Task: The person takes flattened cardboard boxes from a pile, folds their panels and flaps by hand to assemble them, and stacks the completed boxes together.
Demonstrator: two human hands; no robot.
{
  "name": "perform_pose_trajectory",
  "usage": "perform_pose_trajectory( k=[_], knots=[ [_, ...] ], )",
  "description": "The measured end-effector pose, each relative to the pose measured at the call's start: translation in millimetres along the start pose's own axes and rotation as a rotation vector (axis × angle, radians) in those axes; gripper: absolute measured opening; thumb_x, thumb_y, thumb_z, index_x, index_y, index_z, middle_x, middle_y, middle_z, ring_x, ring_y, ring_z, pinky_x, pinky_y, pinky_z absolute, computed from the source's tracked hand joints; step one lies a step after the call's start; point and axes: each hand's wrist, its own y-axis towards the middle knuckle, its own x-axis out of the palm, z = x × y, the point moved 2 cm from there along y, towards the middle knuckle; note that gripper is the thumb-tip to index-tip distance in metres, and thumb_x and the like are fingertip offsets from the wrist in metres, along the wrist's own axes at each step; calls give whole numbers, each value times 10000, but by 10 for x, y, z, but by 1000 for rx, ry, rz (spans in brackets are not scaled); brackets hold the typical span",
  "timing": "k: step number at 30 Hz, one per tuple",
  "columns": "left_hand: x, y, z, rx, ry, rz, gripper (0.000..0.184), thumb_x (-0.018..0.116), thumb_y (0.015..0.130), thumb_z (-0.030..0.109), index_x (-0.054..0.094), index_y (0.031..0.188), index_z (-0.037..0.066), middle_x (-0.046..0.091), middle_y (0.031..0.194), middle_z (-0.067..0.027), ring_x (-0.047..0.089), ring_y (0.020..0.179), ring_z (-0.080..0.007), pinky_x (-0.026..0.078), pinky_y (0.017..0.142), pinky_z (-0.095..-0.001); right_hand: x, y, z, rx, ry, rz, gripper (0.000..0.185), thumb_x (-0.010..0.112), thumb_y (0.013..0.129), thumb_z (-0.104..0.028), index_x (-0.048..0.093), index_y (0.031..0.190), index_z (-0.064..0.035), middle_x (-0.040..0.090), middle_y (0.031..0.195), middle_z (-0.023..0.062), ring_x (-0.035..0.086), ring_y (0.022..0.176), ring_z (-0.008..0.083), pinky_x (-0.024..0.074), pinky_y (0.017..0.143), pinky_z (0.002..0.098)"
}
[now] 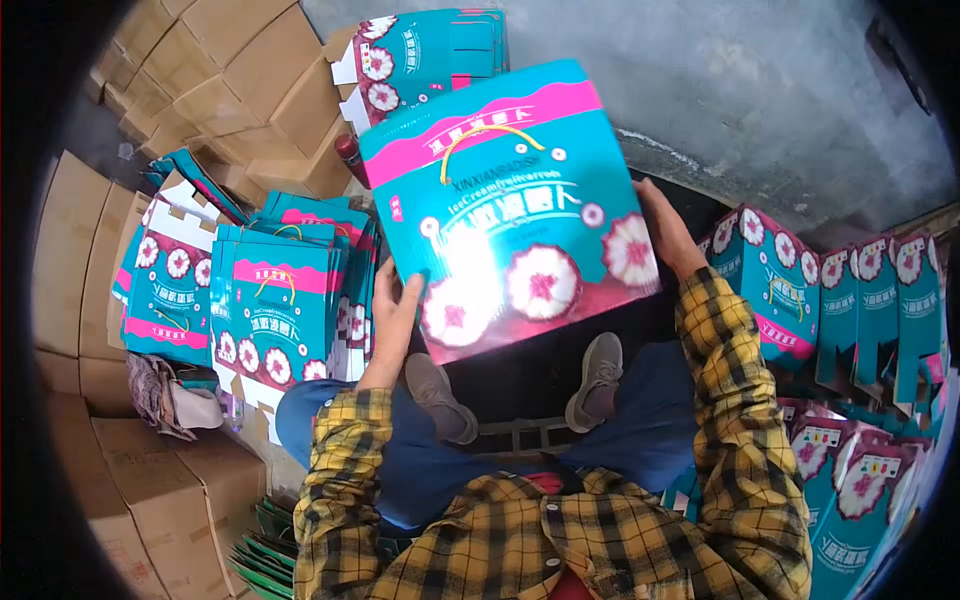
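Note:
A teal and pink printed gift box [520, 225] with a yellow cord handle is held up in front of me, tilted, its front panel facing the camera. My left hand [397, 310] grips its lower left side, thumb on the front panel and the other fingers mostly hidden. At the right edge, my right hand [668, 230] is closed on the same box, with its fingertips out of sight. Beneath the box are my shoes [598, 385] and a dark surface.
Flat printed cartons [270, 300] are stacked at my left, more cartons [425, 55] at the back. Brown cardboard boxes [230, 80] are piled along the left. Several standing gift boxes [785, 290] line the right side. A grey wall [740, 90] rises behind.

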Motion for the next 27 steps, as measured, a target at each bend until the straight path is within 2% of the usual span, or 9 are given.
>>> perform_pose_trajectory(
  k=[5,9,11,13,16,20,22,23,27],
  knots=[
    [-2,-49,103,-430,-377,105,778,303,927,681,399,1368,47,479,1337,-169,482,1206,-260,402,977,-455,-255,118,231,-11,-81,273,612,426,978,-497,411,1396,-51,490,1363,62,465,1222,199,373,1018,369],
    [52,-158,-60,-533,-446,-2,841,311,904,716,388,1386,31,466,1372,-151,434,1270,-281,369,1026,-410,-467,34,567,-134,-585,-29,595,453,988,-437,356,1433,-55,439,1406,28,481,1189,164,411,969,318],
    [-61,-201,-604,-680,-540,-32,838,335,908,703,421,1367,7,461,1378,-155,425,1274,-274,336,1052,-374,-374,41,624,3,-267,48,506,449,998,-402,454,1361,-49,483,1347,21,488,1159,129,427,939,285],
    [-95,-229,-760,-583,-121,-70,795,388,924,651,376,1409,21,404,1427,-157,410,1292,-274,313,1078,-389,-497,206,830,342,-140,121,476,485,981,-411,536,1276,-42,549,1252,41,514,1113,121,447,909,282],
    [-80,-257,-824,-564,63,-26,749,489,920,574,456,1331,-52,488,1340,-193,455,1236,-252,321,1049,-348,-255,62,635,478,-247,106,483,517,960,-421,567,1238,-30,596,1160,41,561,1022,124,466,867,286],
    [36,-227,-596,-408,254,-46,614,595,908,441,499,1240,-66,550,1217,-200,572,1050,-264,443,908,-350,-291,36,667,206,-524,-52,528,548,923,-475,602,1185,-20,646,989,29,607,863,142,495,772,305],
    [79,-219,-551,-252,360,-10,540,610,903,405,517,1164,-60,564,1142,-185,584,970,-263,459,854,-360,-343,115,638,502,-1256,-74,595,564,881,-519,641,1070,40,667,991,183,656,888,309,520,790,404],
    [108,-218,-520,-91,462,24,471,625,899,368,535,1089,-53,578,1067,-169,596,889,-262,474,800,-371,-347,102,634,508,-1255,-79,595,564,881,-519,641,1070,40,667,991,183,656,888,309,520,790,404],
    [191,-190,-167,16,519,-71,515,496,944,457,538,975,-55,544,943,-198,571,828,-307,451,771,-415,68,3,342,108,-1736,-160,408,605,836,-394,673,965,-12,657,988,215,640,866,389,519,752,464]
  ],
)
